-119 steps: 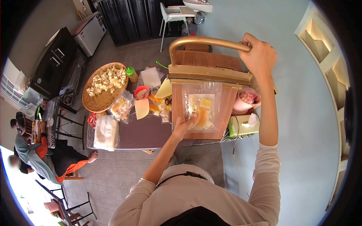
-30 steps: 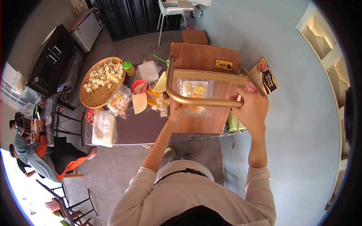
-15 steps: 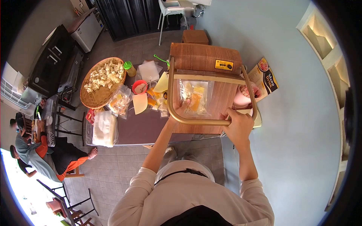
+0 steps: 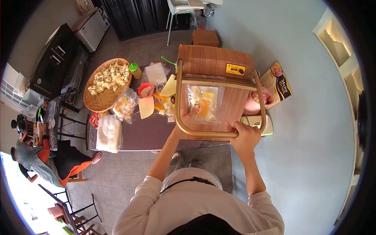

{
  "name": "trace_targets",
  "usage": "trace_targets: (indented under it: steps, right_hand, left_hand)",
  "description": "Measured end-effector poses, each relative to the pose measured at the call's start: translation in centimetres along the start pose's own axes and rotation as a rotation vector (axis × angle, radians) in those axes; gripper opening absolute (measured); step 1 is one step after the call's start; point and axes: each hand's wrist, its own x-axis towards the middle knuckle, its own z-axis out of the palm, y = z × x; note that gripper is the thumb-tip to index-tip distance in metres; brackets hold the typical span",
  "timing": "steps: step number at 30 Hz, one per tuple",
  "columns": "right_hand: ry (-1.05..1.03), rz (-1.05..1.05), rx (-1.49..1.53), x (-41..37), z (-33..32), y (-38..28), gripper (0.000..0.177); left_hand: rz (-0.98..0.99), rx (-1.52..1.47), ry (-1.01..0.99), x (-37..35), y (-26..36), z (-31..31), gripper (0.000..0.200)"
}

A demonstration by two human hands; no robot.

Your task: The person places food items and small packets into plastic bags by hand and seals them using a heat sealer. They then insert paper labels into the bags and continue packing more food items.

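Centrally, the clear packet (image 4: 204, 103): flat on the wooden machine (image 4: 215, 58), inside the loop of the gold handle as seen from above, with pale and orange pieces and a yellow piece showing through.
Left hand (image 4: 189, 113): thumb on the packet's left edge; the other fingers are too hidden to tell whether they close on it.
Right hand (image 4: 245, 138): curled around the near bar of the gold handle (image 4: 207, 134), toward its right end.
Control panel (image 4: 235, 69): yellow and black, on the machine's raised back part.
Right side: a pink container (image 4: 253, 105) beside the machine, with a menu card (image 4: 275, 85) behind it.
Table (image 4: 147, 137): under the machine; left of it sit a red bowl (image 4: 146, 90), filled packets (image 4: 124, 107) and, nearer the front edge, a stack of clear bags (image 4: 109, 135).
Woven basket (image 4: 94, 102): far left, holding pale pieces, with a green-lidded jar (image 4: 135, 70) just beside it.
Beyond the table: a person (image 4: 37, 160) in grey and orange, seated well apart.
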Motion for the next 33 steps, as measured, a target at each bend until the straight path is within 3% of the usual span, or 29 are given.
trace_targets:
  steps: [5,7,10,11,13,22,25,31,33]
  right_hand:
    - [0.29,-0.113,-0.124,-0.9,2.4,0.7,0.028]
    - [0.438,-0.17,-0.161,-1.6,3.6,1.1,0.028]
    - [0.486,-0.186,-0.181,-1.6,4.0,1.2,0.027]
    - [0.493,-0.185,-0.184,-1.4,3.9,1.0,0.027]
    - [0.455,-0.167,-0.131,-1.4,3.3,0.7,0.03]
    - [0.436,-0.155,-0.124,-1.7,3.3,0.8,0.014]
    - [0.431,-0.144,-0.13,-1.7,3.3,0.8,0.014]
    - [0.407,-0.143,-0.12,-1.9,3.3,0.8,0.013]
    - [0.416,-0.14,-0.122,-1.8,3.3,0.7,0.014]
  left_hand:
    - [0.086,-0.063,0.075,0.1,0.9,0.9,0.025]
    - [-0.074,0.003,-0.025,-0.1,0.9,0.0,0.03]
    - [-0.083,0.022,-0.011,-0.2,1.3,0.1,0.033]
    - [-0.077,0.023,-0.017,-0.1,1.6,0.1,0.033]
    - [-0.204,0.051,-0.059,-0.4,1.9,0.0,0.053]
    - [0.046,0.008,-0.057,0.2,-0.9,-0.7,0.05]
    - [-0.016,0.016,-0.074,0.4,-0.9,-1.0,0.057]
    - [-0.163,0.035,-0.031,-0.1,-0.2,-1.1,0.051]
    - [-0.071,0.052,-0.049,0.1,0.0,-0.9,0.051]
